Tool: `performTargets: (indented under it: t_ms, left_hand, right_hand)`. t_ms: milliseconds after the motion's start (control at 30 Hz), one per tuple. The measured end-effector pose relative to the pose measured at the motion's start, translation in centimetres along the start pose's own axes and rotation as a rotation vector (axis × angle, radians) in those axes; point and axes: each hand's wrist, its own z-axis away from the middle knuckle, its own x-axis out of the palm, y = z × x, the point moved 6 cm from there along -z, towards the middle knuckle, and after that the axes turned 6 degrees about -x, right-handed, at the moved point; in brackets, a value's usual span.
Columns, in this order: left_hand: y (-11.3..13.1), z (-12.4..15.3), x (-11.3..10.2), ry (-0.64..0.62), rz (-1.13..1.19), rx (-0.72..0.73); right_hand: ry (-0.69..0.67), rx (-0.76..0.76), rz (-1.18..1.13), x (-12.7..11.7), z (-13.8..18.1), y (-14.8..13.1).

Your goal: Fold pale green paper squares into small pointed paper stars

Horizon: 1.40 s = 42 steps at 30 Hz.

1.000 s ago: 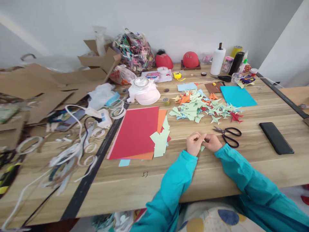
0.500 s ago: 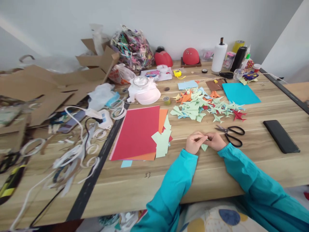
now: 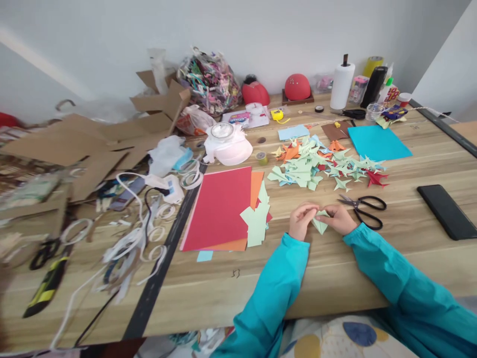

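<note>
Right of the flat red paper sheet [image 3: 219, 206] on the wooden table [image 3: 335, 268], the left hand [image 3: 301, 221] curls its fingers closed on the small pale-green folded paper piece [image 3: 320, 223], which the right hand [image 3: 338, 219] pinches from the other side, just beside the black-handled steel scissors [image 3: 363, 209].

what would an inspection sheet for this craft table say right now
surface: wooden table, light grain, black strip across it
job's things: pale green folded paper pinched between both hands; scissors just right of them; pile of folded paper shapes behind
clutter: red paper sheet, cardboard, tape rolls, black phone
grippers: left hand and right hand both closed on the paper, low over the table
cables: white cable looping among the tape rolls at left
surroundings: white wall; paper towel roll at the back edge
</note>
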Motion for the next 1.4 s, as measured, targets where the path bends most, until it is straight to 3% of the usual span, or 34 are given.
performTargets:
  t_ms: [167,467,733,967,1200,1400]
  left_hand:
    - [0.0,-0.1,0.5,-0.049,-0.066,0.072]
    - [0.0,0.0,0.3,0.032,-0.144,0.146]
    - [0.6,0.2,1.0,-0.017,-0.174,0.173]
    - [0.9,0.3,0.7,-0.013,-0.149,0.181]
    - [0.3,0.1,0.6,-0.053,-0.027,0.081]
    - [-1.7,-0.3,0.6,-0.025,-0.005,-0.076]
  right_hand:
    - [-0.01,0.05,-0.15,-0.3,-0.1,0.1]
    - [-0.064,0.065,-0.169,0.0,0.0,-0.2]
    - [-0.087,-0.048,0.102,0.4,0.2,0.3]
    - [-0.073,-0.047,0.215,0.5,0.3,0.4]
    - [-0.024,0.098,-0.235,-0.4,-0.2,0.1]
    - [0.014,0.131,-0.321,-0.6,-0.2,0.1]
